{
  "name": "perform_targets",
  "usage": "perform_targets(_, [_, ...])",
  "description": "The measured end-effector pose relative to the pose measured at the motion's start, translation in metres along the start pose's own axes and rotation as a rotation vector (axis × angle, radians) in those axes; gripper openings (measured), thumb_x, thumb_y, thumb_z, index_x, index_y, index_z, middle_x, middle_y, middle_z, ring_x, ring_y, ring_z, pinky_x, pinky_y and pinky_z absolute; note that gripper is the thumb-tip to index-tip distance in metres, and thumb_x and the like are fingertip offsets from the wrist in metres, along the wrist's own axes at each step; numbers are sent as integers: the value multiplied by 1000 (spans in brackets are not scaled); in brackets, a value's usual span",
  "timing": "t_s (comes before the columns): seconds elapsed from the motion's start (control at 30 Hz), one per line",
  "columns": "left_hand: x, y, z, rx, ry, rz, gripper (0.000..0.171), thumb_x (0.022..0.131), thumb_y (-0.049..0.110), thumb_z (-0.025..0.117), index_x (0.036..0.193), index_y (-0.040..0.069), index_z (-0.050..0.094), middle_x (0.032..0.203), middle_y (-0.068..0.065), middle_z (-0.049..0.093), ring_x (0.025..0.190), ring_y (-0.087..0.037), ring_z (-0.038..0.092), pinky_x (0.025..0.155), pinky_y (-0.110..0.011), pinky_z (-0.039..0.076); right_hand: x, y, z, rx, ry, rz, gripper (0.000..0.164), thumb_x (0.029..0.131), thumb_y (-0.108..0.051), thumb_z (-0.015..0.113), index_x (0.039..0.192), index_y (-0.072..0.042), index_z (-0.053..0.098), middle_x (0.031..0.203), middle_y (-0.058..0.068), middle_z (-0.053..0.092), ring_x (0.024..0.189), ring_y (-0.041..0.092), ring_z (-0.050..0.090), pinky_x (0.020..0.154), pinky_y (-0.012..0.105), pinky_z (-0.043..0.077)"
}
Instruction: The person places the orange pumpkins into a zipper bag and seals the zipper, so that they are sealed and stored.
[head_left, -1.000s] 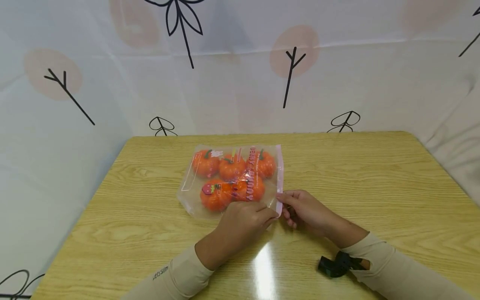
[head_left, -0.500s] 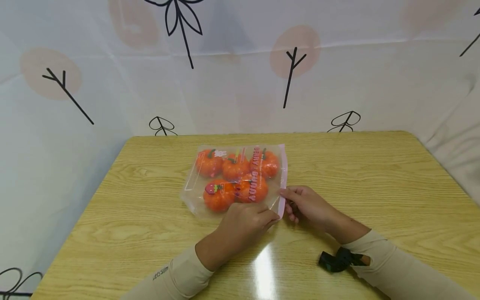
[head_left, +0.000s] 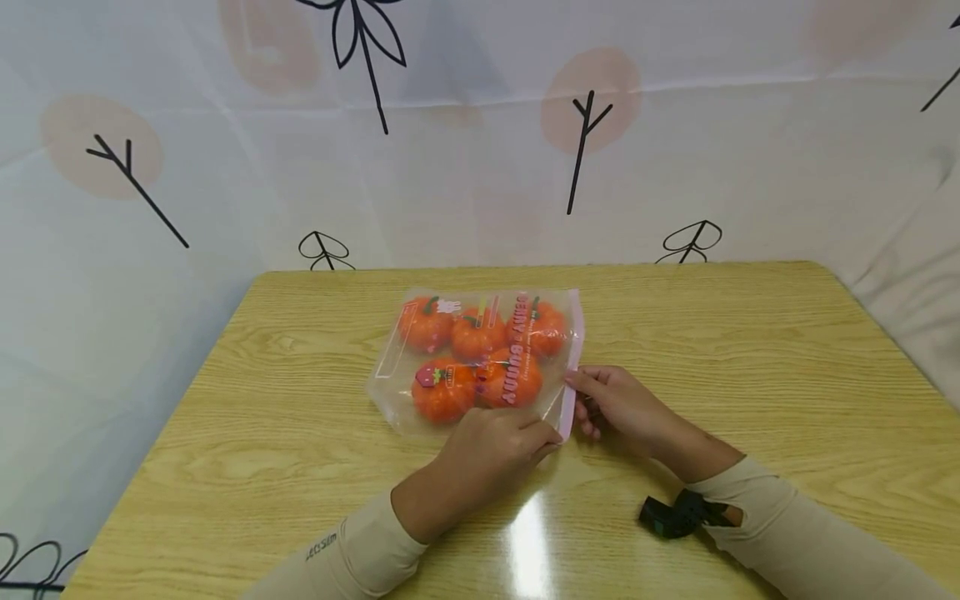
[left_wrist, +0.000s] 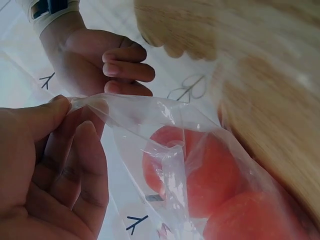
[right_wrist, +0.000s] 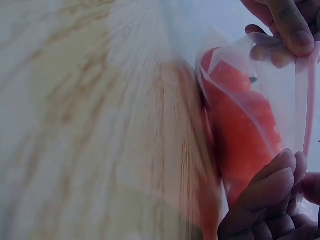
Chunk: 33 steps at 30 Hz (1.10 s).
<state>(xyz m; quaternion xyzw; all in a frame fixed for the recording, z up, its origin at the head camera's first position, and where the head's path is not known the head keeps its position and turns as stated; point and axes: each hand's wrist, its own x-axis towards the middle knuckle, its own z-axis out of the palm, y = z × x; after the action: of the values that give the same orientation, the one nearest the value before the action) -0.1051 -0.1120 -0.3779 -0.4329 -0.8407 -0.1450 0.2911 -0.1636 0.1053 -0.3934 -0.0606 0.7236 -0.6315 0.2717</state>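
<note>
A clear zip bag (head_left: 393, 408) with pink print lies on the table, its pink zip strip (head_left: 577, 325) along the right side. Several small orange pumpkins (head_left: 444, 392) with green stems are inside it. My left hand (head_left: 491, 450) pinches the near corner of the strip between thumb and finger. Farther up the same strip, my right hand (head_left: 618, 408) pinches it with thumb and forefinger, the other fingers loosely curled. In the left wrist view the bag's film (left_wrist: 170, 110) stretches away from the left thumb tip.
The wood-grain table (head_left: 750, 358) reaches back to a white patterned cloth (head_left: 480, 183). A black wrist device (head_left: 678, 515) sits at the right sleeve. Glare (head_left: 531, 542) shows on the table near the front.
The bag has shifted slightly to the right. My right hand has slid up the strip, away from the left hand, which stays at the near corner.
</note>
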Motion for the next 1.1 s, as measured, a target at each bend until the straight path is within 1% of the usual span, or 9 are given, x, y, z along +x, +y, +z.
perform_targets(0.07, [0,1,0,10,4,4,8,88,26,77,82,21,74,68,11,62,54,-3,55,47,-20,43,1,1,-1,-5,2,-10,34,106,-35,46,86,-9,56,66,-4,53,56,8,53,52,24,45])
perform_targets(0.23, [0,2,0,29,6,22,9,88,27,76,81,23,73,70,11,64,57,-2,58,49,-19,45,3,2,-4,1,20,-7,33,106,-34,47,85,-10,57,65,-4,53,56,8,53,52,24,45])
perform_targets(0.47, [1,4,-1,7,-9,38,10,88,27,76,81,21,73,72,11,66,59,-3,60,50,-19,47,5,2,-9,0,46,0,34,106,-35,46,85,-11,56,65,-5,53,55,9,53,51,24,45])
perform_targets(0.73, [1,8,-3,27,-8,53,11,88,29,76,81,22,72,71,12,65,57,-3,60,50,-19,47,7,1,-15,3,74,-13,35,107,-36,43,86,-11,56,66,-4,52,55,9,51,52,24,46])
perform_targets(0.97, [1,9,-4,1,-24,69,7,87,29,77,84,22,75,75,12,68,63,-1,63,56,-17,50,6,-2,-20,8,98,-14,34,107,-36,42,89,-11,55,66,-4,52,57,10,51,54,25,47])
perform_targets(1.1, [1,9,-4,-15,-50,91,5,86,28,77,88,23,76,79,12,70,68,-1,65,61,-16,51,6,-2,-23,7,122,-4,35,107,-38,41,91,-11,55,66,-3,53,58,10,52,54,26,47])
